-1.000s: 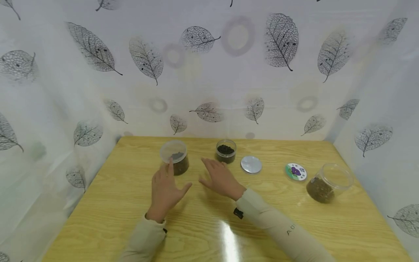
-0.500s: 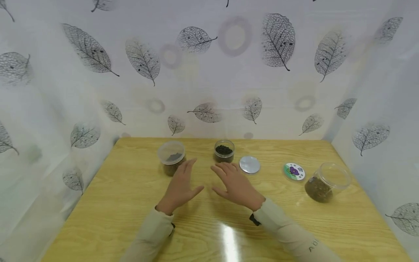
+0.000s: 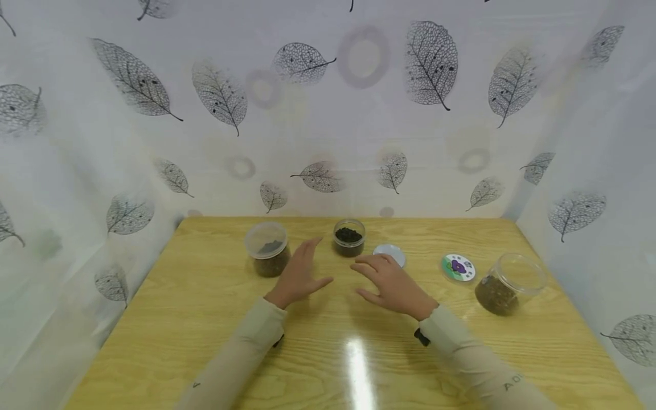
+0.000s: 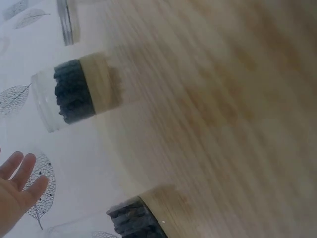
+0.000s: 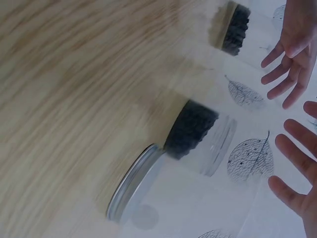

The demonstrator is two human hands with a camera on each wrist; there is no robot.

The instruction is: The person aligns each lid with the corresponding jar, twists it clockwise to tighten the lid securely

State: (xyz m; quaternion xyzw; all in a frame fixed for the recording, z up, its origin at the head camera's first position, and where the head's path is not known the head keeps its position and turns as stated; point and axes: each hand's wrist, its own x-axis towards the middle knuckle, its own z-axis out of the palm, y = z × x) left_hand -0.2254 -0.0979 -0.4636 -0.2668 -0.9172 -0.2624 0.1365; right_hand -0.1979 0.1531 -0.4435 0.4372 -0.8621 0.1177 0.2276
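Both hands hover over the table with nothing in them. My left hand has its fingers extended and thumb spread, just right of a clear jar of dark crumbly material; its fingers overlap the jar's side in the head view. My right hand has loosely bent fingers and partly covers a silver lid. Between and beyond the hands stands a small clear jar with black grains. In the right wrist view that small jar stands near the upturned-looking lid, and the right fingers are apart.
On the right of the wooden table stand a larger clear jar of brown material and a round lid with a purple flower. A leaf-print curtain encloses the back and sides.
Both hands have moved to the right. My left hand has left the front of the left jar, and my right hand has come over the silver lid. The jars have stayed put.
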